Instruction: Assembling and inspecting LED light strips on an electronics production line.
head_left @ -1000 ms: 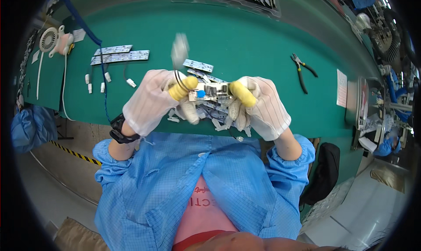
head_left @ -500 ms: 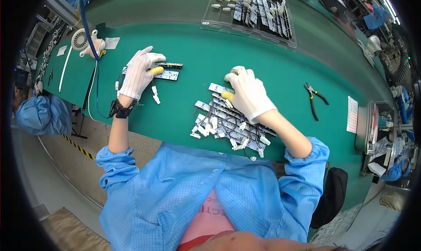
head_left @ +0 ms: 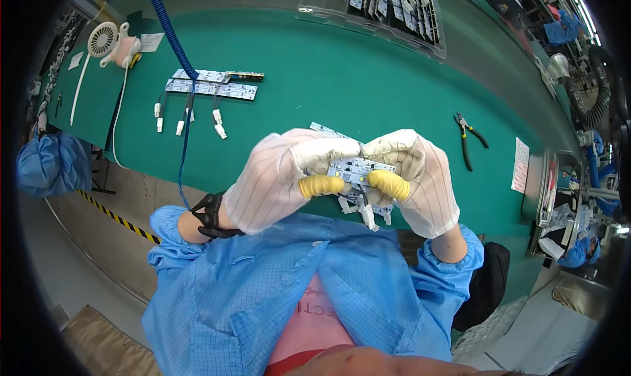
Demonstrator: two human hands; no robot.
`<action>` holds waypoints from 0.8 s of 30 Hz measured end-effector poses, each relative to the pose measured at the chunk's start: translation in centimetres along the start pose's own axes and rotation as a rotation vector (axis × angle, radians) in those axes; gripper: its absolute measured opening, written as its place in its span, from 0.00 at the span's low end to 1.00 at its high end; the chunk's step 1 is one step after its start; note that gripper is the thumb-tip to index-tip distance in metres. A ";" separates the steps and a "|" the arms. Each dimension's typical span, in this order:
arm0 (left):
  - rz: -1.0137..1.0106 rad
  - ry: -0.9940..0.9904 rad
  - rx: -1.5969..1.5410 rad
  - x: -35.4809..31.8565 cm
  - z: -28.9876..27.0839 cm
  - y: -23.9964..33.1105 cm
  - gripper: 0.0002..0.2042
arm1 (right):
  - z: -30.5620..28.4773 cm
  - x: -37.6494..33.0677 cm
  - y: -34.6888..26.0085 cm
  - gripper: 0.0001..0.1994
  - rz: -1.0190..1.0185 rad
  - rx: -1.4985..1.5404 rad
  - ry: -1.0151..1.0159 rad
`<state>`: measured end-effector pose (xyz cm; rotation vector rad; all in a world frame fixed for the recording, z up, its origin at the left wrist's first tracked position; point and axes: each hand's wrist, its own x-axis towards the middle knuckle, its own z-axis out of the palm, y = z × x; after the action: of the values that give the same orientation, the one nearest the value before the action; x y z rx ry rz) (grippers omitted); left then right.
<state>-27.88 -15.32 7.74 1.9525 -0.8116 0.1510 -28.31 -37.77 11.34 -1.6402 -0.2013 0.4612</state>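
Both hands gloved in white striped fabric, thumbs wrapped in yellow; left hand (head_left: 273,179) grasps the left end of a small circuit board (head_left: 357,170), thumb on the near side; right hand (head_left: 424,179) grasps the same board by its right end, thumb likewise pressed on the face; board held above the near part of the green table (head_left: 315,80), between the two hands, pale component side toward the wearer; a white connector (head_left: 368,217) hangs near the board, below the thumbs.

Just beyond the hands, a strip board (head_left: 327,131) shows partly; the remainder is hidden by the gloves. Left part of table: several strip boards (head_left: 217,89) lie close together, leads and white plugs (head_left: 219,123) toward the near side; blue coiled cord (head_left: 172,37) passes in front of them; small fan (head_left: 103,41) farther left. Right: pliers (head_left: 465,142), handles spread, pointing far; printed sheet (head_left: 520,162) beyond them to the right; far side: clear tray (head_left: 319,6) filled with boards.
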 end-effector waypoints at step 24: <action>-0.159 0.134 -0.139 -0.2 1.7 -1.2 0.22 | -0.5 -1.5 2.2 0.26 -0.057 0.146 0.115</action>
<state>-27.71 -16.24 5.83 1.8453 -0.5620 0.1256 -29.74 -39.12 9.49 -1.5093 -0.1253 0.3294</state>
